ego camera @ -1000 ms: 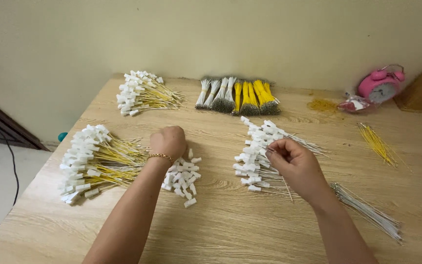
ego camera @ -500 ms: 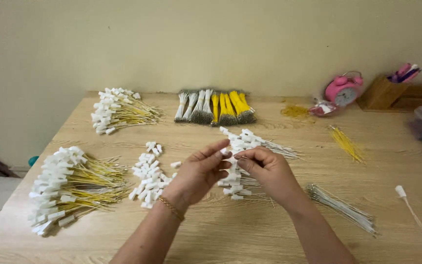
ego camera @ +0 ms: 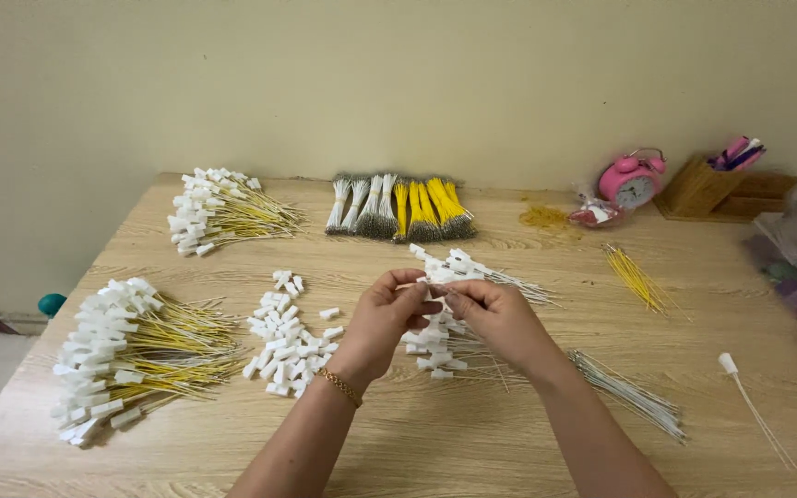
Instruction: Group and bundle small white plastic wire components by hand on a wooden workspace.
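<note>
My left hand [ego camera: 382, 323] and my right hand [ego camera: 498, 318] meet above the middle of the wooden table [ego camera: 528, 433]. Their fingertips pinch a small white connector [ego camera: 432, 290] on a thin wire between them. Directly beneath lies a pile of white wires with white connectors [ego camera: 445, 341]. A heap of loose white connectors [ego camera: 283, 346] sits just left of my left wrist, which wears a gold bracelet.
Two bundles of yellow wires with white connectors lie at front left [ego camera: 131, 355] and back left [ego camera: 219, 210]. Tied white and yellow wire bundles [ego camera: 400, 210] sit at the back. Bare white wires [ego camera: 629, 395], yellow wires [ego camera: 634, 275], a pink alarm clock [ego camera: 632, 182] and a wooden holder [ego camera: 698, 187] are on the right.
My left hand left the loose connector heap and came right to meet my right hand. Both hands now hold a connector and wire together above the white pile.
</note>
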